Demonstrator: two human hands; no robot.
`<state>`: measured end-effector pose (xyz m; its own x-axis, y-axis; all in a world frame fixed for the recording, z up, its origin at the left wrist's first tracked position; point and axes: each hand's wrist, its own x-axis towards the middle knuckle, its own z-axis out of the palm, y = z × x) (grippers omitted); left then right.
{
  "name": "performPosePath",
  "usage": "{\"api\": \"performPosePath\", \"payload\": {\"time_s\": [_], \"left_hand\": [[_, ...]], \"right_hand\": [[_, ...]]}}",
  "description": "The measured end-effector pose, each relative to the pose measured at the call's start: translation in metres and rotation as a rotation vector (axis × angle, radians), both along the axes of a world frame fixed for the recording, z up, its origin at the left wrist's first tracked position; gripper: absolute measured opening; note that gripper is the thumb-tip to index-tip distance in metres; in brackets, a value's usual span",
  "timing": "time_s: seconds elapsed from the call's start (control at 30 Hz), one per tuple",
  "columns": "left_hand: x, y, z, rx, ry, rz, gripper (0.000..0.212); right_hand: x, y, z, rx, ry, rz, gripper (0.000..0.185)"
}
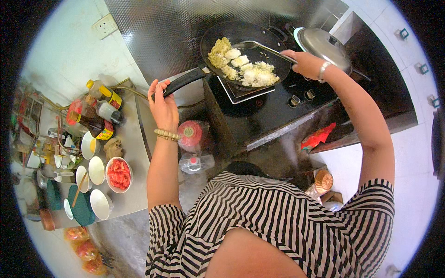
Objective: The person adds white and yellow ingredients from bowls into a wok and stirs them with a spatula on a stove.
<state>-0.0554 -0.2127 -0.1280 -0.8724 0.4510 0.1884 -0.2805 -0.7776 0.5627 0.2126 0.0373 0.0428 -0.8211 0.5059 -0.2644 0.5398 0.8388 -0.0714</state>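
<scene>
A dark wok sits over the burner of the black gas stove. In it lie chunks of white rice and yellow cooked egg. My left hand holds the end of the wok's black handle, at the left of the stove. With my right hand I grip the handle of a metal spatula, whose blade rests inside the wok near the egg and rice.
At right on the stove stands a pan with a metal lid. The left counter carries sauce bottles, several white bowls, and a bowl of cut tomato. A plastic jug stands below, between counter and stove.
</scene>
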Motion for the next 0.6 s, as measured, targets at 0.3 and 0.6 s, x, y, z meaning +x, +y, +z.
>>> {"api": "performPosePath", "payload": {"time_s": [0.3,0.6], "left_hand": [[0.001,0.000,0.003,-0.005,-0.019,0.013,0.025],[0.004,0.003,0.006,-0.028,-0.038,0.026,0.024]], "right_hand": [[-0.037,0.008,-0.030,0.220,-0.257,0.095,0.058],[-0.023,0.022,-0.015,0.263,-0.116,0.110,0.057]]}}
